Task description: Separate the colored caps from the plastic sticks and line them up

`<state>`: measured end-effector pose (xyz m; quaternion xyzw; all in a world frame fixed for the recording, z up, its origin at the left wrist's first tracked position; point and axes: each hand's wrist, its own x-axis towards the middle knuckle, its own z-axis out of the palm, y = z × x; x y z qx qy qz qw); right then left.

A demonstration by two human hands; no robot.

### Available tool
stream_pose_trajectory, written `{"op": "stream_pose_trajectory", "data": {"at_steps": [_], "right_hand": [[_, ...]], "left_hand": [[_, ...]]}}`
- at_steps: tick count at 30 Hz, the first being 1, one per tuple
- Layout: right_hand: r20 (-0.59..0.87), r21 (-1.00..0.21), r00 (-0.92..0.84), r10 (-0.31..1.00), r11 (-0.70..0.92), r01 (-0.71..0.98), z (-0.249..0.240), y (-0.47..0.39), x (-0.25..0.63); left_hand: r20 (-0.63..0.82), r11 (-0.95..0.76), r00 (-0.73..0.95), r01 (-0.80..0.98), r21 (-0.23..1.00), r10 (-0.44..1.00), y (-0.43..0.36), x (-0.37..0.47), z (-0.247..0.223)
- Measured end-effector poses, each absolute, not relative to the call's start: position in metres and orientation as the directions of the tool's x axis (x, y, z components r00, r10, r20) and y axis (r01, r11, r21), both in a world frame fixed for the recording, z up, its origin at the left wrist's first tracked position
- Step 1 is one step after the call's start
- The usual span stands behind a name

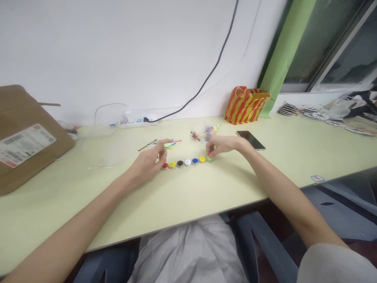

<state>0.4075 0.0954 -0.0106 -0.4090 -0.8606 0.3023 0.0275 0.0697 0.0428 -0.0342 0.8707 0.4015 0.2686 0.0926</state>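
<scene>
A row of small clear jars with coloured lids stands on the table between my hands. At its left end my left hand (151, 160) bends its fingers against a red-lidded jar (164, 166), partly hidden by the fingertips. At the right end my right hand (219, 146) pinches a green-lidded jar (209, 159) from above. Between them run a yellow-lidded jar (172, 165), a black-lidded jar (180, 164), a white-lidded jar (187, 162), a blue-lidded jar (194, 161) and a second yellow-lidded jar (202, 159). Thin coloured sticks (170, 145) lie behind my left hand.
Small items in clear plastic (209, 131) lie behind my right hand. A dark tablet or phone (251, 140) and a striped bag (246, 105) are to the right. A power strip (138, 121) sits by the wall, and a cardboard box (28, 137) stands at left.
</scene>
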Motion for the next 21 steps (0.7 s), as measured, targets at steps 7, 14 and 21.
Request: {"op": "stream_pose_trajectory", "data": {"at_steps": [7, 14, 21], "right_hand": [[-0.206, -0.521, -0.669, 0.714, 0.499, 0.693, -0.018, 0.094, 0.402], [-0.28, -0.518, -0.639, 0.716, 0.448, 0.729, -0.017, 0.094, 0.401], [-0.263, -0.588, -0.651, 0.712, 0.417, 0.693, -0.009, 0.093, 0.414]], "left_hand": [[0.395, -0.67, 0.545, 0.648, 0.361, 0.74, 0.041, 0.072, -0.035], [0.395, -0.675, 0.55, 0.643, 0.361, 0.735, 0.042, 0.072, -0.035], [0.423, -0.704, 0.566, 0.619, 0.349, 0.707, 0.041, 0.071, -0.037]]}}
